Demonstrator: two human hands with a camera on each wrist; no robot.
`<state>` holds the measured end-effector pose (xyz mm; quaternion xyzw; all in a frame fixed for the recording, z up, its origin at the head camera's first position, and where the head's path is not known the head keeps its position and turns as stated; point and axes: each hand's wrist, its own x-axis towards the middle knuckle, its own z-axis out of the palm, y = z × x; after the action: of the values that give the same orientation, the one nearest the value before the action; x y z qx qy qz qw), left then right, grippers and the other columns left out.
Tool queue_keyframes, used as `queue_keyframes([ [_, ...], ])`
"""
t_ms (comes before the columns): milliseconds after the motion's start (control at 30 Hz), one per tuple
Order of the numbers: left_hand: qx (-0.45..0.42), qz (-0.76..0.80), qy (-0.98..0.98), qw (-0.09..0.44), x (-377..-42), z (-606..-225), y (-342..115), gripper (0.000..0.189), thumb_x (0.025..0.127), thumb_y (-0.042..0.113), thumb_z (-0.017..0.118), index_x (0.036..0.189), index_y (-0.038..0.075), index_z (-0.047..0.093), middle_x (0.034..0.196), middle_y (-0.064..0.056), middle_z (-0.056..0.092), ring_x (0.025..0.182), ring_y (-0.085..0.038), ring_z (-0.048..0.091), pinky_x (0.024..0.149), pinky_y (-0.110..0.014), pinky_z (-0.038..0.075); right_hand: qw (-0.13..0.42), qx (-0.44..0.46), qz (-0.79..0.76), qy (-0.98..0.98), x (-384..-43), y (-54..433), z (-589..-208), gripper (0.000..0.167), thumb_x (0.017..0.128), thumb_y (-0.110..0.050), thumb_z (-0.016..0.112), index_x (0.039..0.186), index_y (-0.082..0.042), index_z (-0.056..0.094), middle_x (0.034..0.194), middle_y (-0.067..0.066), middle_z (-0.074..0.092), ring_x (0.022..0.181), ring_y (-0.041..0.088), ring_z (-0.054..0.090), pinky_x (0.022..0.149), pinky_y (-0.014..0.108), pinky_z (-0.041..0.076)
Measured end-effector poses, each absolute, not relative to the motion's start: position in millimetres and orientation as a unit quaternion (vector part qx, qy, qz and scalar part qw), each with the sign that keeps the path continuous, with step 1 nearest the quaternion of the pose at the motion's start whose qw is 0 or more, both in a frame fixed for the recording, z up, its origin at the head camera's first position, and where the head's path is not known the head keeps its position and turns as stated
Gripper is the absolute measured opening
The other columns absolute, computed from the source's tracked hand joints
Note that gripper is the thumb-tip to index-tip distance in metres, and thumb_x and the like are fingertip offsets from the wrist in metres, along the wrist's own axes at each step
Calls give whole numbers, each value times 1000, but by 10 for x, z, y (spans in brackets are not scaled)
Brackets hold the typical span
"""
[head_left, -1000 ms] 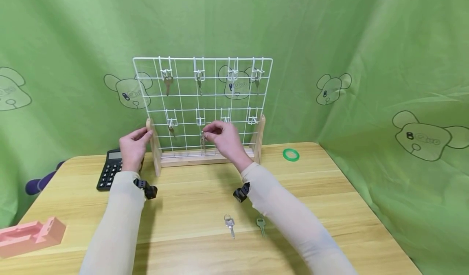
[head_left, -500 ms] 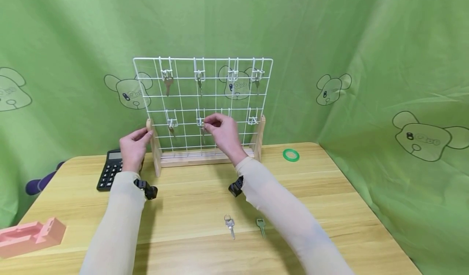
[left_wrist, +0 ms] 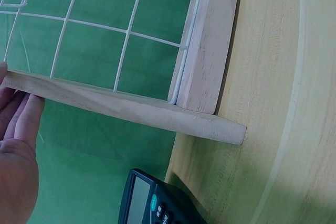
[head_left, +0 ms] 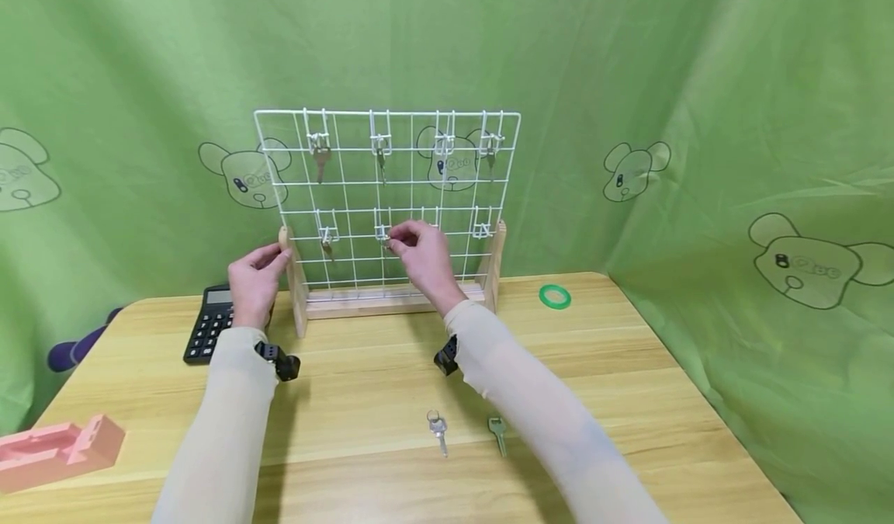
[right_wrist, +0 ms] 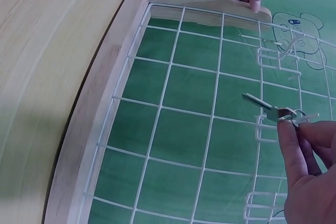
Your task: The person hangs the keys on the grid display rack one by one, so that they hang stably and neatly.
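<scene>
My left hand (head_left: 254, 282) grips the top of the left wooden upright (left_wrist: 131, 109) of a white wire grid rack (head_left: 412, 182), thumb on one side and fingers on the other. In the head view my right hand (head_left: 424, 256) is at the second hook of the lower row. Its thumb and finger pinch a key (right_wrist: 269, 110) by the ring end, right at the prong of that white hook (right_wrist: 313, 116); the blade points away from the fingertips. Other keys hang from the rack, one (head_left: 320, 163) at upper left and another (head_left: 327, 246) below it.
Two loose keys, one with a ring (head_left: 438, 428) and one plain (head_left: 497, 431), lie on the wooden table (head_left: 363, 462). A black calculator (head_left: 209, 326) lies beside the left forearm. A pink holder (head_left: 63, 454) stands at front left, a green ring (head_left: 555, 296) at back right.
My right hand has risen with the key from below the lower hook to the hook itself, then shifted only slightly. The left hand stays on the upright.
</scene>
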<state>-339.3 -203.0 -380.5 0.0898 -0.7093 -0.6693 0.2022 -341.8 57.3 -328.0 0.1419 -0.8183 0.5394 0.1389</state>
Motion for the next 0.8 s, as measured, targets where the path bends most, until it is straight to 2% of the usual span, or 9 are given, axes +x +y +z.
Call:
queue_keyframes([
  [267,80,-669,-713,194,-3376,-3792,-2041,40,92,17,71,128,2,62,127,-18,62,112,-24,61,96,-26,51,129,141,530,-826,-3376,605,-3321,20,89,-2,69,109,-5,70,96,1,66,87,15,62,75,20,56],
  [400,75,-664,-719,191,-3387,-3772,-2039,39,93,16,70,129,2,62,128,-18,62,114,-25,60,97,-26,51,118,136,524,-832,-3297,613,-3357,22,90,-4,69,112,-3,70,97,2,68,87,19,64,72,21,57],
  [600,65,-670,-714,191,-3395,-3767,-2016,42,94,14,69,132,1,59,132,-18,59,118,-25,58,99,-27,49,74,142,524,-836,-3157,670,-3458,22,92,-3,65,114,0,68,95,6,69,91,28,67,72,26,58],
  [800,62,-668,-717,190,-3389,-3762,-1999,46,95,17,67,137,4,54,138,-17,55,125,-25,53,103,-28,46,33,175,493,-851,-3072,832,-3545,17,93,-6,66,109,-3,69,94,8,71,87,26,68,72,28,58],
])
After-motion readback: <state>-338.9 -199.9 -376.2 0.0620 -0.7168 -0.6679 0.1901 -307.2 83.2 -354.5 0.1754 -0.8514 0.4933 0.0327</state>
